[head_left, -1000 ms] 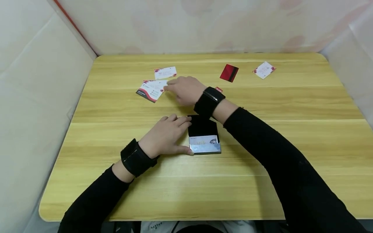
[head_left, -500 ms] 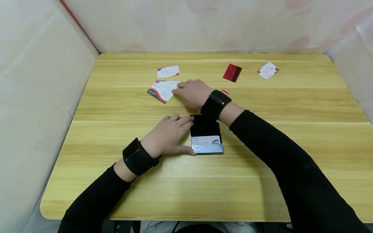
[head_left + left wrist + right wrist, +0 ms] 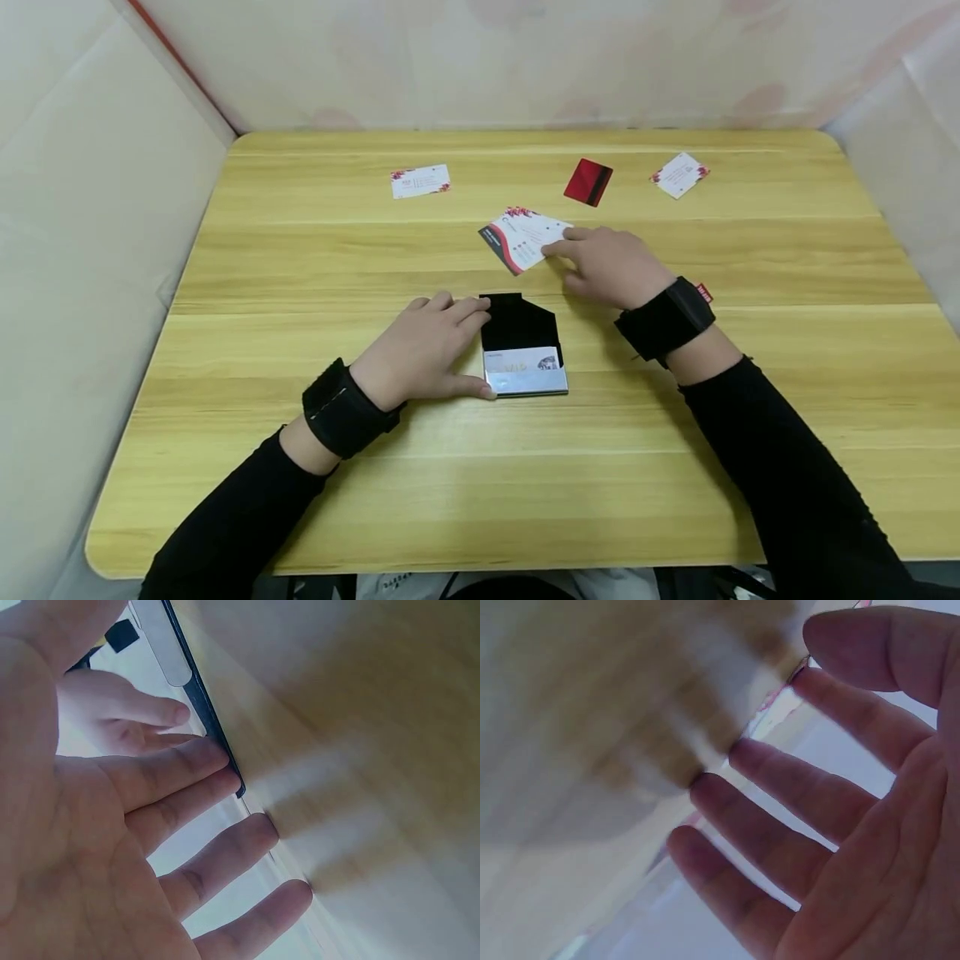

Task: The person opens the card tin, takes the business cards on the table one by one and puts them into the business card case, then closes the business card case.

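Note:
My left hand (image 3: 423,350) rests at the left side of an opened card case (image 3: 528,383). Its fingertips touch the raised black flap (image 3: 519,325), and the thumb lies at the near left corner. A white VIP card (image 3: 517,361) sticks up from the silver pocket. Beyond the case, my right hand (image 3: 618,267) presses its fingertips on the right edge of a white business card (image 3: 528,233) with red flowers and a dark corner. In the right wrist view, the fingers (image 3: 761,847) are extended and the thumb stands apart from them.
Toward the table's far edge lie a white card (image 3: 420,182) at left, a red card (image 3: 588,182) with a black stripe, and another white card (image 3: 680,175) at right. Pale walls enclose the wooden table (image 3: 300,517) at the back and sides.
My right hand has slid the business card rightward across the table, from near the far left white card to a spot beyond the case. The left hand stays at the case.

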The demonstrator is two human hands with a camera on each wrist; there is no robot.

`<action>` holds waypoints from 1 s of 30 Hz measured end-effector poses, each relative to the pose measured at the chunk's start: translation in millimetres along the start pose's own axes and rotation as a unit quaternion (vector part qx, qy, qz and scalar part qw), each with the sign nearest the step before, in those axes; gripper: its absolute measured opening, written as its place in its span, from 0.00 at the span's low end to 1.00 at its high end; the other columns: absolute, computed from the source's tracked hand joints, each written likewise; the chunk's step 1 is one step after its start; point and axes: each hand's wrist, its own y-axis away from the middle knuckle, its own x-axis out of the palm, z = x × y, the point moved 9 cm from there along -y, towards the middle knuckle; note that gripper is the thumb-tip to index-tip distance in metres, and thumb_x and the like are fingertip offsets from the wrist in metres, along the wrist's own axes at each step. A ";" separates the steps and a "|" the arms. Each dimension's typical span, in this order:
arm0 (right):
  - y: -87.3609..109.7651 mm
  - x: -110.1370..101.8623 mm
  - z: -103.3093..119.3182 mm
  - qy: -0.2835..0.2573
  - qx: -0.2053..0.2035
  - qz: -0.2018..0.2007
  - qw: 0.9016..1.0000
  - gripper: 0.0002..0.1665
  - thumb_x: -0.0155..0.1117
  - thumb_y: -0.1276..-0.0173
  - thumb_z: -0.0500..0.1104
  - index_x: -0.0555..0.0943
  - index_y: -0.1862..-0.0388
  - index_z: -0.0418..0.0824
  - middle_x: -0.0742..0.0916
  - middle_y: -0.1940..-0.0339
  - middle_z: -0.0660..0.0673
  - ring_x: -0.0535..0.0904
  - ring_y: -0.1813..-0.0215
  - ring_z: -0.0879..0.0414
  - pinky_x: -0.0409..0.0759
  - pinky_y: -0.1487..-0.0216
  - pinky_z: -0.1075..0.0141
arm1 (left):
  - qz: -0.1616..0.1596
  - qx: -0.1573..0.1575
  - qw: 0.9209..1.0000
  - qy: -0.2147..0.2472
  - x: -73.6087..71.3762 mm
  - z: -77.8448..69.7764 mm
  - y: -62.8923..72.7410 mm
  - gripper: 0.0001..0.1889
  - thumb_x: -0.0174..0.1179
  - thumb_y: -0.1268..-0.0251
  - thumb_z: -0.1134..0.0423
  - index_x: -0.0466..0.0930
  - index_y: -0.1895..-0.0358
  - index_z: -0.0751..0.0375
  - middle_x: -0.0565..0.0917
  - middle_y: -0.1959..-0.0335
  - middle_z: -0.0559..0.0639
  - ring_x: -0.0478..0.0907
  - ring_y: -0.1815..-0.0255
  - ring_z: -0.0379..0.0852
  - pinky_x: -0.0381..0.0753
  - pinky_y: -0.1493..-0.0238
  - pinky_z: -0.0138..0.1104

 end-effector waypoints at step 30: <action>10.7 4.0 12.4 0.004 0.007 -0.055 0.998 0.33 0.69 0.38 0.66 0.82 0.47 0.43 0.83 0.42 0.39 0.78 0.48 0.40 0.80 0.51 0.48 | -0.003 0.005 1.000 0.002 2.7 -6.9 0.7 0.53 0.56 0.49 0.21 0.69 0.28 0.59 0.67 0.25 0.51 0.69 0.36 0.54 0.74 0.39 0.51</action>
